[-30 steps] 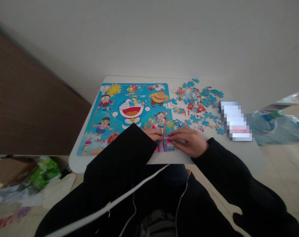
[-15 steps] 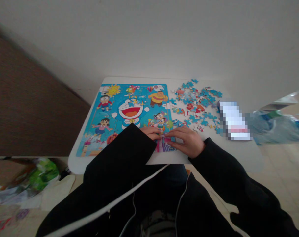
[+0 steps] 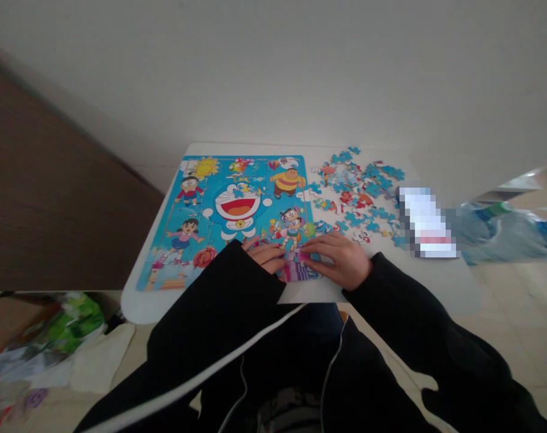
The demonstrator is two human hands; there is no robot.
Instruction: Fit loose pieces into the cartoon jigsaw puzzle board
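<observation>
A blue cartoon jigsaw board (image 3: 219, 210) lies on a white table (image 3: 390, 279). My left hand (image 3: 266, 255) rests flat on the board's lower right part, fingers spread. My right hand (image 3: 340, 258) lies beside it at the board's lower right corner, its fingertips pressing a pink and purple puzzle piece (image 3: 304, 257) against the board. The two hands almost touch at the fingertips. Black sleeves cover both of my arms. A heap of loose puzzle pieces (image 3: 357, 192) is spread on the table to the right of the board, just beyond my right hand.
A blurred white object (image 3: 424, 222) lies right of the loose pieces. Plastic bottles in clear wrap (image 3: 503, 231) sit past the table's right edge. A brown panel (image 3: 52, 198) stands at left, with bags and paper (image 3: 43, 331) on the floor below it.
My left hand has drawn back toward me, baring more of its fingers on the board. My right hand has stayed at the corner. The view has shifted slightly.
</observation>
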